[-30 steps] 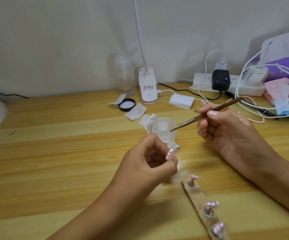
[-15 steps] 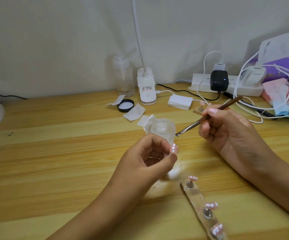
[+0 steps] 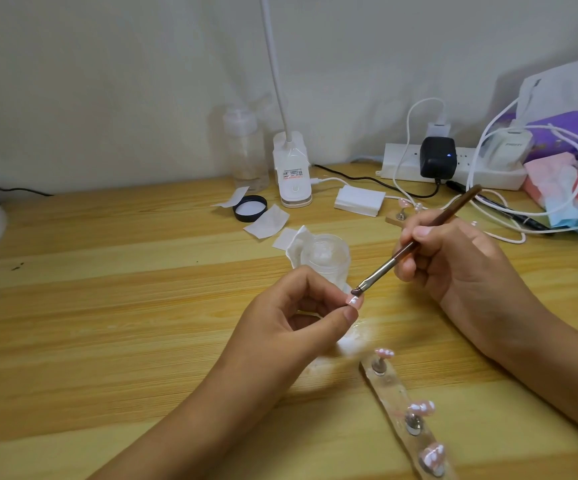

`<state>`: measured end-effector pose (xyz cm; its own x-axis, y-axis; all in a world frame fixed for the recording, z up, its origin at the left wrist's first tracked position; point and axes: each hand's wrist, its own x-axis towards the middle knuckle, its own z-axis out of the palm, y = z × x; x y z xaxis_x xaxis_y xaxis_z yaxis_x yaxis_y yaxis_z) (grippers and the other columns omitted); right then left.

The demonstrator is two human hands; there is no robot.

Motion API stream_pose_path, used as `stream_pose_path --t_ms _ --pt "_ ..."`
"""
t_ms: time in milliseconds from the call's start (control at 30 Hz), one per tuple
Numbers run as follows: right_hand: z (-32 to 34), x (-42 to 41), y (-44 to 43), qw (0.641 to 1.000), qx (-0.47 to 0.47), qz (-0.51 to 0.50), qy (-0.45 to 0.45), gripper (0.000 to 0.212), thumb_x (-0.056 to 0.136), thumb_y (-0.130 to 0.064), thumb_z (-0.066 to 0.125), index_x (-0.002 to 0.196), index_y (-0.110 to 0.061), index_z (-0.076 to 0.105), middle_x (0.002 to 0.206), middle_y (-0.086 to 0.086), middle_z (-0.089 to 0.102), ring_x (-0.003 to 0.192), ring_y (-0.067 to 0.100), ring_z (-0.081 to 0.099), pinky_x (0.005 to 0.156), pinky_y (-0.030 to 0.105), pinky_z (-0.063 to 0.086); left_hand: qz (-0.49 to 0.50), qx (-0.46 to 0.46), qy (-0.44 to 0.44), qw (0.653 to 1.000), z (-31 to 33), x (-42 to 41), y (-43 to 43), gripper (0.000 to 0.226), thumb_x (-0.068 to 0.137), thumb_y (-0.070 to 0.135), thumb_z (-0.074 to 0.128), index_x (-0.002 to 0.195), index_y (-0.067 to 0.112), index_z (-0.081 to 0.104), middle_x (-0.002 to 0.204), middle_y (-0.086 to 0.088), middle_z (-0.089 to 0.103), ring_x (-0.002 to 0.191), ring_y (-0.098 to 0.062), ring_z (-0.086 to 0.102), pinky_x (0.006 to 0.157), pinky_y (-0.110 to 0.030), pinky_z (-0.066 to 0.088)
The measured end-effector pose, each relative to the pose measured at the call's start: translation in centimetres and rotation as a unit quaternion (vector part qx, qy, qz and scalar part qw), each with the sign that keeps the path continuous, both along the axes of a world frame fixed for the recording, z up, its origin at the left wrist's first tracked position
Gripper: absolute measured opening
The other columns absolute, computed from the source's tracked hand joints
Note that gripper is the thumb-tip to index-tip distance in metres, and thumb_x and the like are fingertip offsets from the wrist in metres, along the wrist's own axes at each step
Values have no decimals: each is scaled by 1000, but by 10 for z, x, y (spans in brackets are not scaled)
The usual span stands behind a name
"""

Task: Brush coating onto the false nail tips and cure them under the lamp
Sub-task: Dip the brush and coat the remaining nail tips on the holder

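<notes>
Left hand (image 3: 291, 327) pinches a pink nail tip (image 3: 354, 301) at its fingertips; right hand (image 3: 454, 258) grips the brush (image 3: 415, 244), bristles touching that tip, just between both hands.

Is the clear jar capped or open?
Open: the clear jar has no cap on it; a black lid lies inside-up on the table by the lamp base.

Soft, even light, faint shadows on the table (image 3: 107, 306), mild wide-angle bending and blur at edges.
</notes>
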<state>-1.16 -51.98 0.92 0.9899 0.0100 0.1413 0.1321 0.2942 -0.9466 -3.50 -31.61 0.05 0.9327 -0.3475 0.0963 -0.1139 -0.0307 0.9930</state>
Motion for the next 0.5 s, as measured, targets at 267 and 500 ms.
stream_pose_path --t_ms 267,500 --pt "0 -1 1 997 -47 -38 -54 23 81 -15 53 68 -29 67 71 -3 59 58 10 56 58 18 49 -3 -4 -2 1000 0 0 1 9 77 23 73 74 30 68 81 12 73 74 0 65 67 -12 48" --pt "1 0 -2 996 -14 -69 -58 21 82 -15 53 69 -26 66 68 -2 59 58 11 56 58 18 49 -5 -6 17 1000 -2 1 0 15 66 39 74 73 29 68 74 7 70 69 -8 62 68 -23 51"
